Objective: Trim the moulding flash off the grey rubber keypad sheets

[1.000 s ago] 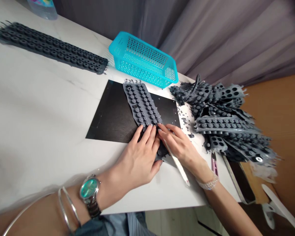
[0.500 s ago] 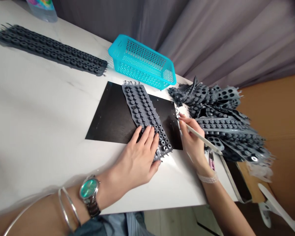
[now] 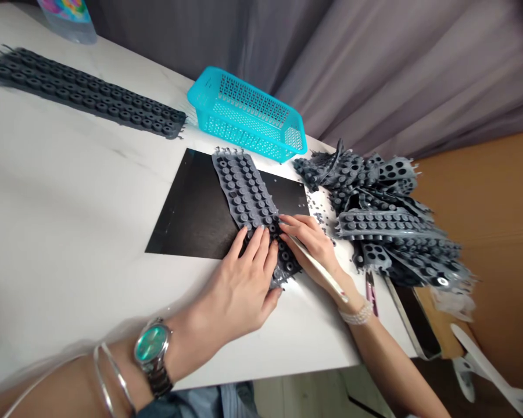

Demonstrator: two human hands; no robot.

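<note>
Because the grey strip [image 3: 247, 191] probably needs steadying, the left hand [image 3: 242, 281] lies flattened across it; the right hand [image 3: 320, 247] has a white stick [image 3: 319, 267] pinched in its grip.

Head view: the only view, worn on the head, looking from above the near side of the mat [image 3: 187, 223].
Facing: forward and steeply down; the mat sits near mid-frame.
Nearness: close; left hand [image 3: 239, 284] and right hand [image 3: 316, 249], both at the mat's near side, show large, their forearms cut by the frame.
Reach past the mat: basket [image 3: 239, 134] and curtain [image 3: 375, 81].
Right of the mat: pile [image 3: 383, 223].
Nearer than the mat: table edge, floor [image 3: 305, 400].
Left beyond the mat: bottle [image 3: 72, 26], top cropped.
</note>
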